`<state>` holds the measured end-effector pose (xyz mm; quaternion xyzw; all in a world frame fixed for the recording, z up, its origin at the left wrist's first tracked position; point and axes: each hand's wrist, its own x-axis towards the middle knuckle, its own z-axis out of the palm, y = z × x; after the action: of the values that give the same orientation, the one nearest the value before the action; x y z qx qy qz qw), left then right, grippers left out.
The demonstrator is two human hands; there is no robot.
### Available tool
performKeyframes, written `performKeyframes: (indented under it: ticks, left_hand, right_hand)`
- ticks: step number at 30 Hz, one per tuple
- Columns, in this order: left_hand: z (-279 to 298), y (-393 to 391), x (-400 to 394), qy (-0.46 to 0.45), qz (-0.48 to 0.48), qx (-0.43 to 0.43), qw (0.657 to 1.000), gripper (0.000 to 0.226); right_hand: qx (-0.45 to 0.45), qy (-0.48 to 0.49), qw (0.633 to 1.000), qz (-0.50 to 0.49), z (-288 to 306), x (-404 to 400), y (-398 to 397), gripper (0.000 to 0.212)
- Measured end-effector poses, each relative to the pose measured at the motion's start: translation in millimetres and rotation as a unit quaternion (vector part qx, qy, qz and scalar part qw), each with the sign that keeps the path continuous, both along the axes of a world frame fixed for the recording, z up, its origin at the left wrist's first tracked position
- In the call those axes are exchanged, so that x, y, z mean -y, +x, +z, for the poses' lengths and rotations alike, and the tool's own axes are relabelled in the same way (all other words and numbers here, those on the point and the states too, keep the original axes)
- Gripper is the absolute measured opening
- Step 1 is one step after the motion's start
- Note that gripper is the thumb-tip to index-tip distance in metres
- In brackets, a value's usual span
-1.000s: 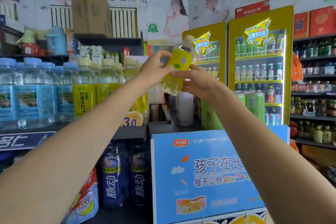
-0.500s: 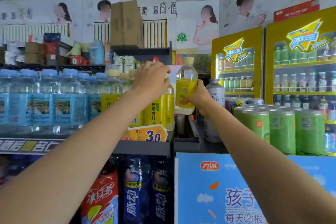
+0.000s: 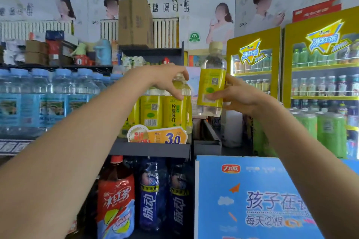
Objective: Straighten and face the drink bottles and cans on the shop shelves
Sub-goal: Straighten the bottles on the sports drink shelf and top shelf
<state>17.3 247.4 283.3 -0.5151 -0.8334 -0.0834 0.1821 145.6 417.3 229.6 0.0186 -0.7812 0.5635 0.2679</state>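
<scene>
Since half a second ago the yellow-labelled bottle (image 3: 211,85) has lifted slightly and drifted right, away from the shelf row, and the left hand (image 3: 168,79) has dropped from the bottle tops to the neck of the front shelf bottle (image 3: 177,106).

The right hand (image 3: 231,94) grips the yellow-labelled bottle around its lower label, fingers curled on the right side and thumb across the front; the bottle stands nearly upright in the air, its pale cap at the top, its barcode side towards the camera. The left hand curls over the top of the front shelf bottle, fingers wrapped round its neck, at the right end of the row of yellow soda bottles (image 3: 150,110).

These stand on the dark grey shelf (image 3: 151,149), behind an orange price tag (image 3: 165,136) reading 3.0. Further left sit blue-capped water bottles (image 3: 44,99). Below, a red iced-tea bottle (image 3: 116,198) stands beside two dark blue bottles (image 3: 165,196). Near right is a blue printed carton (image 3: 252,200), with green bottles (image 3: 328,134) and yellow coolers (image 3: 254,64) beyond.
</scene>
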Motion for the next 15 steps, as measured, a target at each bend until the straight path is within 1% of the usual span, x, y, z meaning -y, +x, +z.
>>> performKeyframes:
  ticks: [2, 5, 9, 13, 15]
  left_hand:
    - [-3, -6, -5, 0.013, -0.014, -0.026, 0.999, 0.064]
    - [-5, -14, -11, 0.018, -0.015, -0.041, 0.999, 0.06]
    - [-5, -15, -16, 0.005, -0.011, -0.068, 0.998, 0.051]
    - [-4, -17, -20, -0.013, -0.001, -0.073, 0.997, 0.056]
    - [-4, -18, -19, -0.02, -0.004, -0.066, 0.998, 0.058]
  right_hand:
    - [0.003, -0.002, 1.0, 0.022, -1, 4, 3, 0.056]
    - [0.004, -0.013, 0.999, 0.034, -6, 8, -3, 0.056]
    - [0.037, -0.032, 0.995, 0.083, -14, 5, -19, 0.07]
    - [0.07, -0.039, 0.987, 0.136, -22, -11, -31, 0.056]
    - [0.081, -0.055, 0.983, 0.154, -27, -22, -37, 0.056]
